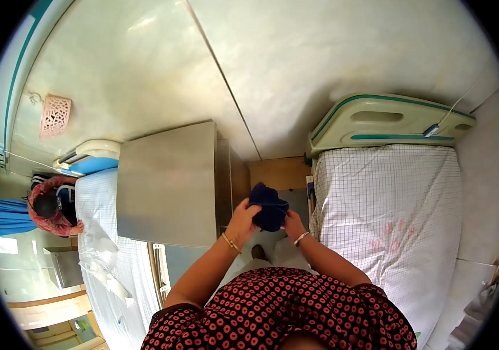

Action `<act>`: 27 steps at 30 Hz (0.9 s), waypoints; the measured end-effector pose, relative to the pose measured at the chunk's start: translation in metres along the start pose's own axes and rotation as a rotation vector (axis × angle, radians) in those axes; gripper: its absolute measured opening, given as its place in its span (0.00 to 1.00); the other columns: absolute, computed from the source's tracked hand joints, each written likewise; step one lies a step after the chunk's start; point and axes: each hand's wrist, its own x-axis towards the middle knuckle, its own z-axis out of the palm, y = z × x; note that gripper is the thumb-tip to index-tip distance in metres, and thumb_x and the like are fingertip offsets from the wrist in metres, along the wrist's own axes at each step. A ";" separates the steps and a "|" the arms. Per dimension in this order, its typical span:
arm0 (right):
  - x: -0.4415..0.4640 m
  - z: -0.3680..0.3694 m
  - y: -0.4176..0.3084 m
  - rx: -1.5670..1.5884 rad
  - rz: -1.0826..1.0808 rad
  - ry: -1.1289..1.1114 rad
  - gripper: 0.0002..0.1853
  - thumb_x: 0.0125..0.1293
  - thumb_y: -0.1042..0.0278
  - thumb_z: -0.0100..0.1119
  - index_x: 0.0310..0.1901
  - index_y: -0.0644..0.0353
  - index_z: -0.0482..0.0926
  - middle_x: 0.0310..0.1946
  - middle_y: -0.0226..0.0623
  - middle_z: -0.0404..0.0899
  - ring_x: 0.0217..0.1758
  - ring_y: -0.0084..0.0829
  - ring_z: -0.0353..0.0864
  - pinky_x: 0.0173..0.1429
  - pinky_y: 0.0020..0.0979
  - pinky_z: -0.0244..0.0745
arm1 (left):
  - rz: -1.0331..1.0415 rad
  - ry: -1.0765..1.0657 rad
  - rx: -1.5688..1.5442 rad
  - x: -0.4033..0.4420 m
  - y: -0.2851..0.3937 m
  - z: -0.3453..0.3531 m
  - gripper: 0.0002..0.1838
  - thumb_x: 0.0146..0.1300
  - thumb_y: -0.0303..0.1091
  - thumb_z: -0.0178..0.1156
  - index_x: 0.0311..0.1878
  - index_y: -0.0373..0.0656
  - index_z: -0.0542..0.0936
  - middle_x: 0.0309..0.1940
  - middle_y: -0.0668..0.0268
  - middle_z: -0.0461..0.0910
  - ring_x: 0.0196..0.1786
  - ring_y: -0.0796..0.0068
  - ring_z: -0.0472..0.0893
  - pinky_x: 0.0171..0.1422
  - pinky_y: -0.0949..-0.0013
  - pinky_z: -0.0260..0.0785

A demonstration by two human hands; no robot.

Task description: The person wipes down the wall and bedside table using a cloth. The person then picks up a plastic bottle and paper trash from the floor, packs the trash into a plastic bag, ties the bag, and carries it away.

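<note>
A crumpled dark blue cloth (268,204) is held up in front of my body, over the gap between a metal cabinet and a bed. My left hand (243,219) grips its left side, with the thumb lying over the fabric. At the lower right edge of the cloth, my right hand (292,224) pinches it between closed fingers. Part of the fingers of both hands is hidden by the fabric.
The metal-topped cabinet (168,184) stands left of my hands. To the right is a bed with a checked sheet (372,204) and a cream headboard (389,119), where a handset (431,130) hangs on a cord. Another person (51,204) leans at a second bed (109,245) on the far left.
</note>
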 end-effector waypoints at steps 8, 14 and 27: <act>-0.025 0.030 -0.047 0.980 0.400 -0.044 0.12 0.61 0.72 0.43 0.45 0.61 0.71 0.39 0.35 0.75 0.43 0.29 0.75 0.46 0.30 0.71 | -0.077 -0.022 -0.202 -0.047 -0.016 -0.052 0.14 0.61 0.33 0.46 0.50 0.40 0.67 0.43 0.61 0.73 0.44 0.67 0.75 0.47 0.63 0.70; -0.030 -0.001 -0.060 0.755 0.107 0.357 0.17 0.53 0.79 0.51 0.47 0.63 0.70 0.37 0.31 0.73 0.36 0.23 0.72 0.45 0.24 0.68 | 0.046 0.000 -0.205 -0.062 -0.020 -0.075 0.14 0.62 0.36 0.45 0.50 0.45 0.65 0.44 0.64 0.72 0.46 0.67 0.73 0.45 0.61 0.67; -0.107 -0.002 -0.157 1.076 -0.164 0.139 0.13 0.59 0.73 0.48 0.47 0.55 0.69 0.41 0.34 0.75 0.43 0.30 0.74 0.43 0.31 0.71 | -0.122 -0.137 -0.281 -0.083 -0.003 -0.097 0.14 0.65 0.39 0.42 0.48 0.43 0.68 0.39 0.64 0.75 0.36 0.71 0.76 0.35 0.73 0.71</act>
